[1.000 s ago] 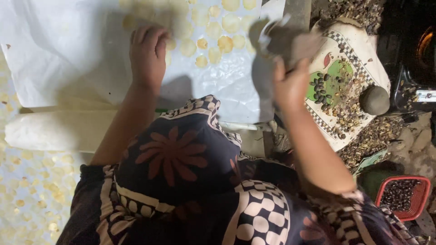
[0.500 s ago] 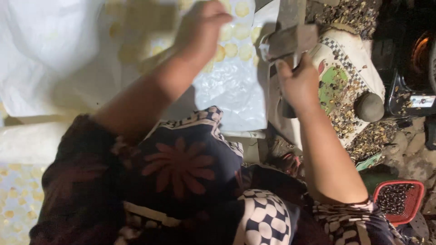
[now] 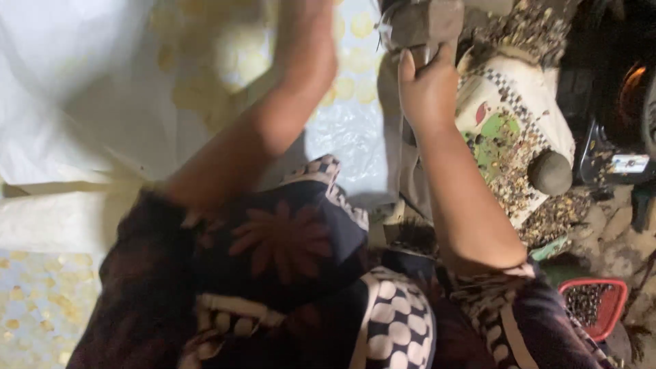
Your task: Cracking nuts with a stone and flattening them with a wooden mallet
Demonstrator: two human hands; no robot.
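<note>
on the floor, seen from above, a person in a dark flower-and-check patterned dress leans over a white plastic sheet (image 3: 89, 82) dotted with thin pale yellow discs (image 3: 361, 24).

the right hand (image 3: 427, 89) is closed around the lower end of a grey block-headed mallet (image 3: 418, 24), which is lifted near the top edge of the view, over the sheet's right edge.

the left hand runs out of the top of the view, so whether it is open or closed cannot be told. only its forearm (image 3: 273, 116) shows, stretched across the sheet toward the far discs.

beside the sheet's right edge lies a patterned cloth (image 3: 509, 116) scattered with dark seeds and husks, with 1 round grey stone (image 3: 550, 172) on its right side. at the bottom right corner sits a red basket (image 3: 593, 304) of dark seeds.

this looks like the pounding or flattening step, with the mallet raised. the next move seems to call for a controlled downward strike, with the left fingers kept clear.
</note>
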